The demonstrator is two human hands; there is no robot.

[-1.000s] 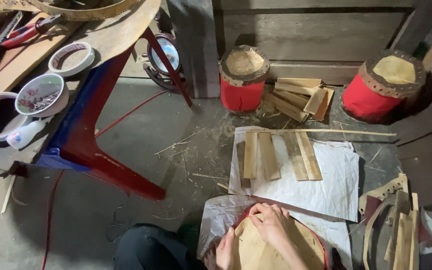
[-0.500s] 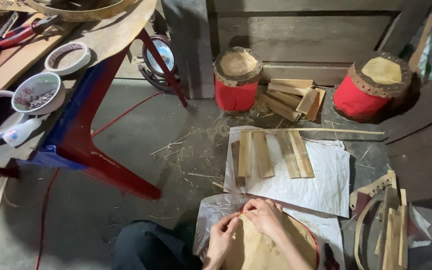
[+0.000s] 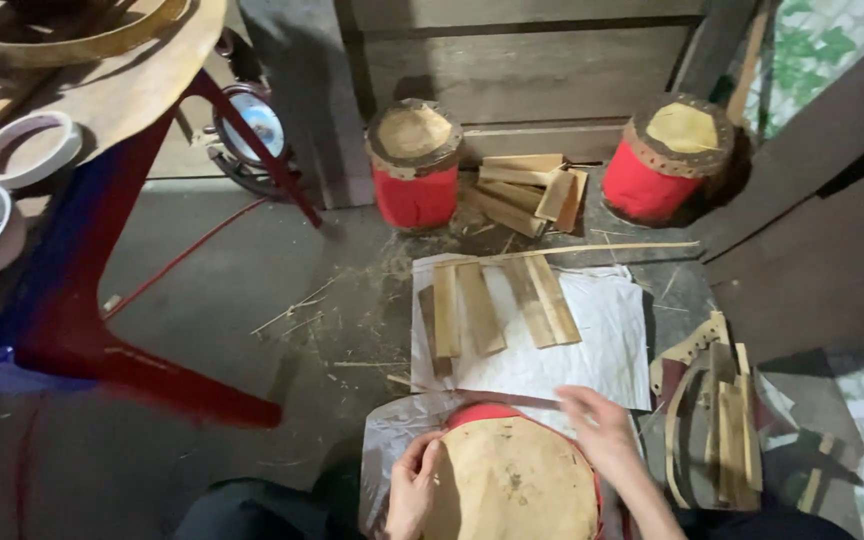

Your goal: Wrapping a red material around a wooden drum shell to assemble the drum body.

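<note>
Tan hide covers the red-bodied drum [image 3: 512, 485] at the bottom edge of the view, resting on a clear plastic sheet [image 3: 392, 440]. Bare grey floor [image 3: 222, 310] lies open to the left as far as the red table leg [image 3: 152, 370]; ahead, a white sheet [image 3: 602, 350] carries flat wooden slats [image 3: 497, 305], and scrap wood pieces [image 3: 717, 420] crowd the right. The left hand [image 3: 410, 490] curls against the drum's left rim, fingers bent around it. The right hand [image 3: 602, 435] rests on the upper right rim, fingers loosely spread, touching the edge.
</note>
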